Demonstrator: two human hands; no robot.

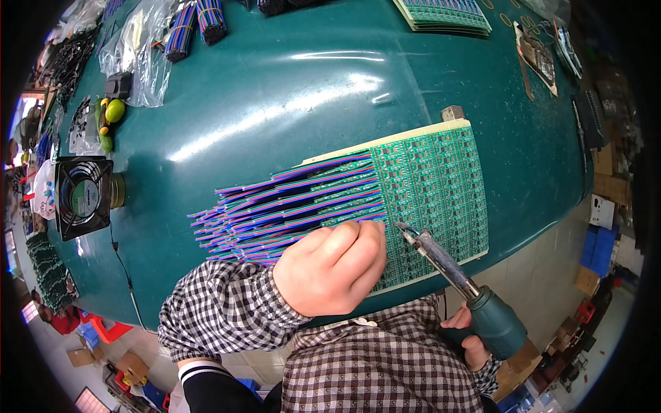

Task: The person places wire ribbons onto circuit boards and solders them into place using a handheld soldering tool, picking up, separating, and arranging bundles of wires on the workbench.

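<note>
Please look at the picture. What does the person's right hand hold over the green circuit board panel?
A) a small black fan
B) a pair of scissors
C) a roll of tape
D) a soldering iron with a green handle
D: the right hand grips the soldering iron by its green handle, and its metal tip reaches the circuit board panel near the coloured wires.

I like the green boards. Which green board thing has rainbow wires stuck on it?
The big panel by the left hand and soldering iron; the stack at the far edge has none.
</note>
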